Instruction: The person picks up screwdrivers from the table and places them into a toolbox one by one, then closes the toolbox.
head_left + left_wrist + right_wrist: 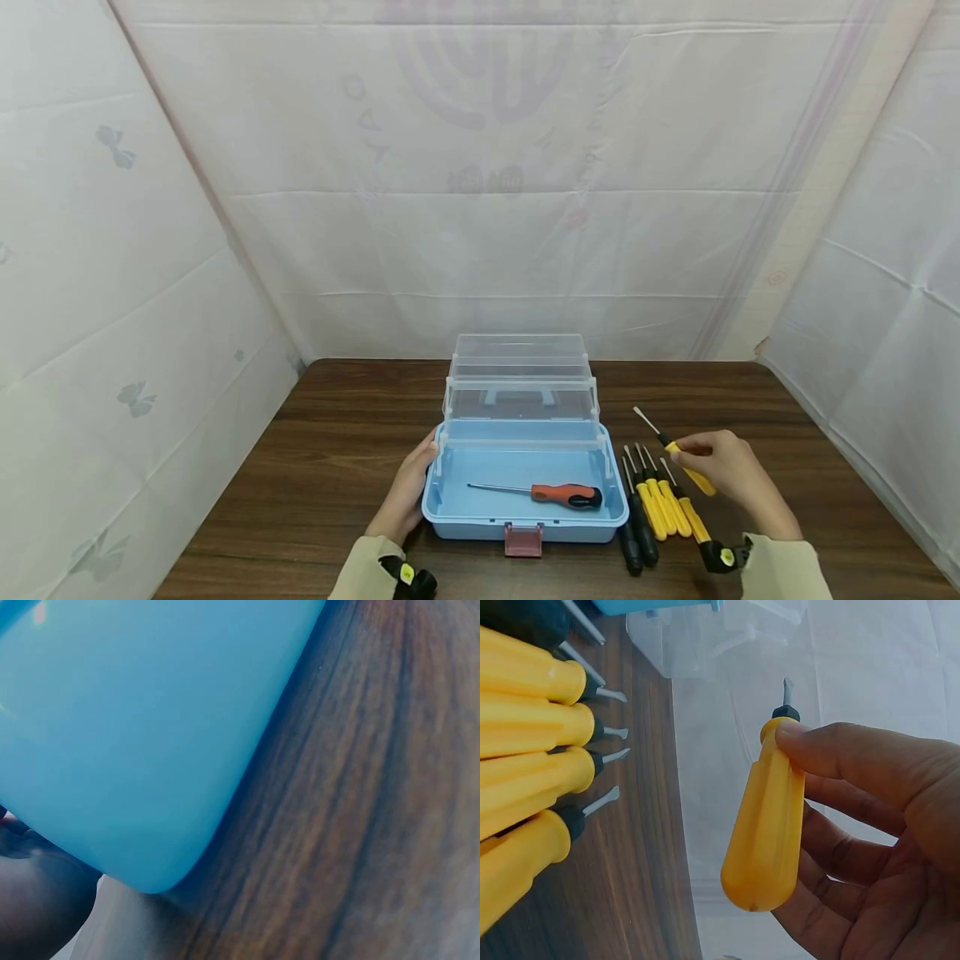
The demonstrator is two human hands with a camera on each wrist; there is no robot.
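Observation:
A light blue toolbox (465, 528) stands with its clear tiered lid and trays (517, 367) raised at the back. My left hand (408, 487) holds its left side; the fingertips are partly hidden against the wall. Inside the box lies an orange-and-black screwdriver (558, 493), shaft to the left. To the right of the box, my right hand (723, 462) pinches a yellow-handled screwdriver (763, 825) between thumb and fingers, raised off the table, its tip pointing away. Below it, several yellow-handled screwdrivers (663, 504) lie in a row beside two black-handled screwdrivers (637, 525).
Everything stands on a dark wooden table (330, 467). White patterned sheets (525, 250) hang behind the table and on both sides. A reddish clasp (522, 540) hangs at the front of the box. Both wrists wear small black cameras.

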